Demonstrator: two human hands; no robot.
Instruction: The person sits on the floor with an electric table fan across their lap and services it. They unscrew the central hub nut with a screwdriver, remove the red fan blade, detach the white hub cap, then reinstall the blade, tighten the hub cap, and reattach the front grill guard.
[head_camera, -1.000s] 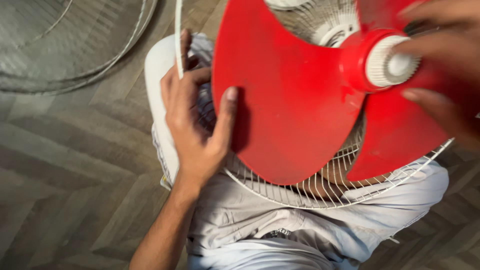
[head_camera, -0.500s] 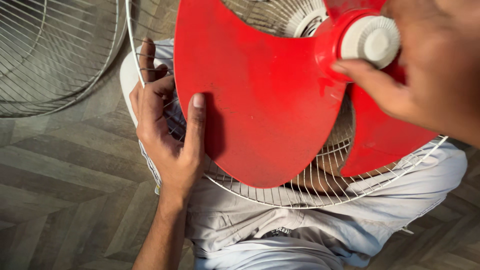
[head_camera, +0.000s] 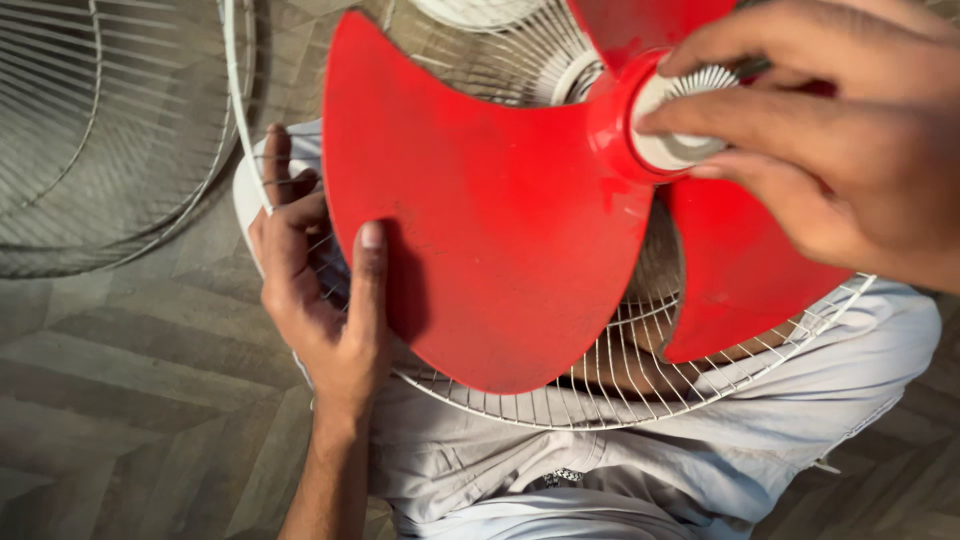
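- Head cam, far left: a loose wire fan guard (head_camera: 95, 130) lies flat on the wood herringbone floor (head_camera: 120, 400), well apart from the hands.
- Left hand (head_camera: 320, 300) next: fingers hooked over the rim & wires of the white rear grille (head_camera: 620, 385), thumb laid flat vs the back edge of the big red blade. So it's closed round the grille rim, steadying it.
- Centre: red fan blade (head_camera: 490, 220), 3 lobes partly in view, sits in front of the rear grille, w/ the grille resting on the person's lap in pale grey trousers (head_camera: 560, 470).
- Hub area, upper right of centre: white ribbed blade cap (head_camera: 680, 120) sits at the middle of the red hub.
- Right hand (head_camera: 830, 150) comes in from the top right; thumb & fingers pinch the cap's ribbed edge from both sides.
- Far right: lower-right blade lobe partly hidden under that hand; grille rim shows just below it.
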